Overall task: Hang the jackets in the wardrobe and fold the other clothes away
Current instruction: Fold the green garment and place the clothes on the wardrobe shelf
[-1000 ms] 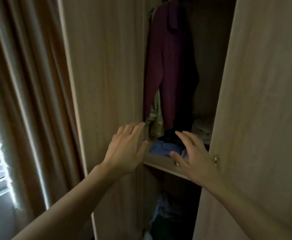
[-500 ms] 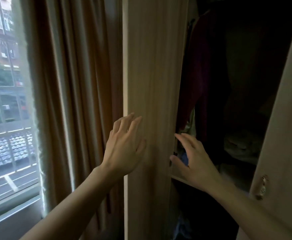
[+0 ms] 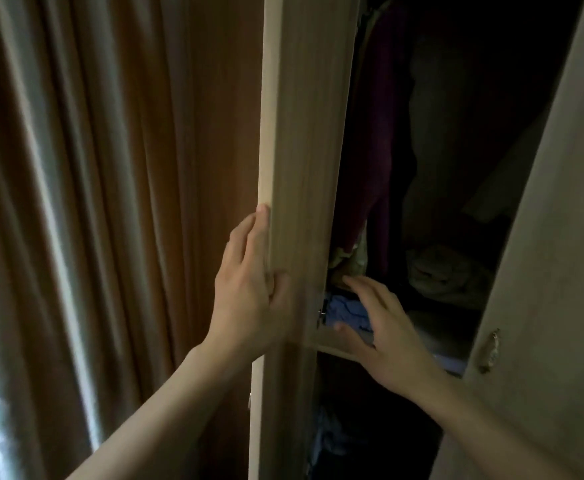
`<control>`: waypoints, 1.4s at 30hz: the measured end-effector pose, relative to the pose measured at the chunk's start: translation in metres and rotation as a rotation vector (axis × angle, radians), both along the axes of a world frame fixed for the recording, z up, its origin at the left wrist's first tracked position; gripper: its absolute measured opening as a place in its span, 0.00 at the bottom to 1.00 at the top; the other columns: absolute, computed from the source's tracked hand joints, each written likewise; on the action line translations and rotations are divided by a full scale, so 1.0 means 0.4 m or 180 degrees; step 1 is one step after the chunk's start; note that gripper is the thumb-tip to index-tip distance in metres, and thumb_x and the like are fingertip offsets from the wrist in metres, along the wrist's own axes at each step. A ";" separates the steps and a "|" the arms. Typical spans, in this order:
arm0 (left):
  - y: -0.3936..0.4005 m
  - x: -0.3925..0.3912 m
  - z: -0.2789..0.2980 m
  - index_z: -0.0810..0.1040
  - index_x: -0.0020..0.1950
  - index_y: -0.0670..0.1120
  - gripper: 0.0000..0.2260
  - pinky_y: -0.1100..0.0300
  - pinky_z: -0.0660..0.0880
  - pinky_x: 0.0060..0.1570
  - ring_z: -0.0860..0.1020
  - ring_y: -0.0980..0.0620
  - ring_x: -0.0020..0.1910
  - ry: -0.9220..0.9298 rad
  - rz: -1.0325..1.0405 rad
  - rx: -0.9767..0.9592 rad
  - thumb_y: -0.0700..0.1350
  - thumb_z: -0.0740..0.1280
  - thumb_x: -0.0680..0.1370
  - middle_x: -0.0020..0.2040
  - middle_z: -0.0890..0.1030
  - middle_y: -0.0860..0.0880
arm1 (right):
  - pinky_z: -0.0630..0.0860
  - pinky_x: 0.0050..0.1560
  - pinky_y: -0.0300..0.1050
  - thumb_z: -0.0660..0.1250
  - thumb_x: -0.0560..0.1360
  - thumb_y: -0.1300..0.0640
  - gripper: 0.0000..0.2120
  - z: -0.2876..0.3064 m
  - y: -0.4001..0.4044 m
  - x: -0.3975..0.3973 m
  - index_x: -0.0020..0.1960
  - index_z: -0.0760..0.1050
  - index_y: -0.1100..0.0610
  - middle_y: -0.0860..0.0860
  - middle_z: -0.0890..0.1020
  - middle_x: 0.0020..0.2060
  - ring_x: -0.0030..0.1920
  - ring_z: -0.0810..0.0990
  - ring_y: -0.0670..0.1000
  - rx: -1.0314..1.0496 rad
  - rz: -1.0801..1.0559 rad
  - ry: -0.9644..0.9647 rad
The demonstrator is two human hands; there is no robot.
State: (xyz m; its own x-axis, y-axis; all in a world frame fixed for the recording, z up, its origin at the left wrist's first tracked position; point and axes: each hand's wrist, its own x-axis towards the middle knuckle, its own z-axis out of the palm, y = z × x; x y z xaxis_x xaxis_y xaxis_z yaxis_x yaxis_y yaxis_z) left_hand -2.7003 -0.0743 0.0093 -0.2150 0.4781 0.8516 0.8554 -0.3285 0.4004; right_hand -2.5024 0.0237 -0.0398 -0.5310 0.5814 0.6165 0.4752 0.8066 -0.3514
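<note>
The wardrobe stands open and dark inside. A maroon jacket (image 3: 377, 133) hangs at its left. My left hand (image 3: 249, 292) grips the outer edge of the left door (image 3: 304, 133), fingers behind the edge and thumb on its face. My right hand (image 3: 384, 337) reaches in over the shelf (image 3: 332, 342) with fingers spread and nothing in it, just above a folded blue garment (image 3: 344, 311). A pale bundled garment (image 3: 446, 271) lies further back on the shelf.
The right door (image 3: 553, 237) with its small metal knob (image 3: 489, 351) stands ajar close to my right forearm. Brown curtains (image 3: 93, 202) hang to the left of the wardrobe. More clothes (image 3: 332, 441) lie dimly in the compartment below the shelf.
My left hand has gone from hovering in front of the left door to gripping its edge. My right hand has stayed over the shelf. The view has swung left and partly back.
</note>
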 end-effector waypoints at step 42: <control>0.447 0.554 0.036 0.53 0.80 0.59 0.36 0.61 0.59 0.65 0.51 0.48 0.79 0.1548 -0.0525 -0.0547 0.44 0.67 0.77 0.82 0.48 0.49 | 0.67 0.70 0.53 0.69 0.62 0.29 0.56 0.006 0.200 0.508 0.78 0.40 0.41 0.45 0.55 0.75 0.74 0.60 0.50 -0.0938 -0.0846 -0.0251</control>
